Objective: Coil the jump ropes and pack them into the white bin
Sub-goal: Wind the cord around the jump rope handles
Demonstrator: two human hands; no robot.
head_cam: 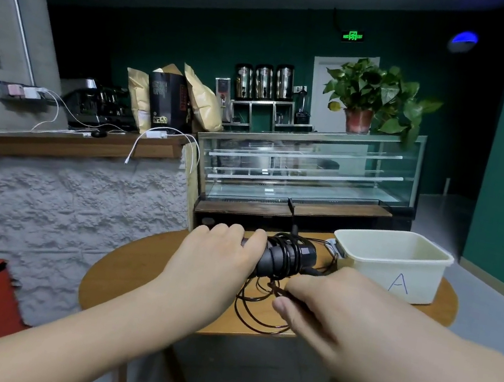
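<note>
While the left hand (217,251) is curled around the black handles (282,257) of a jump rope, its fingers wrap over the far side and the grip is pressed firmly around them. Several turns of the thin black cord (257,308) are already wound around the handles, and the rest of it hangs down in loose loops onto the round wooden surface (129,277). The right hand (318,305) is just to the near right of the handles; its thumb and fingers pinch the cord close to the loose loops. The handles are held a little above the surface, near its middle, pointing to the right.

On the far right part of the same surface stands the white bin (398,265), upright, with a blue letter A written on its near wall. It is near the handles but not touching them, and its inside looks empty from this angle. Some thin cord also lies just to the left of the bin.

Behind the surface there is a glass display case (308,167), and a potted plant (369,97) stands on top of it.
</note>
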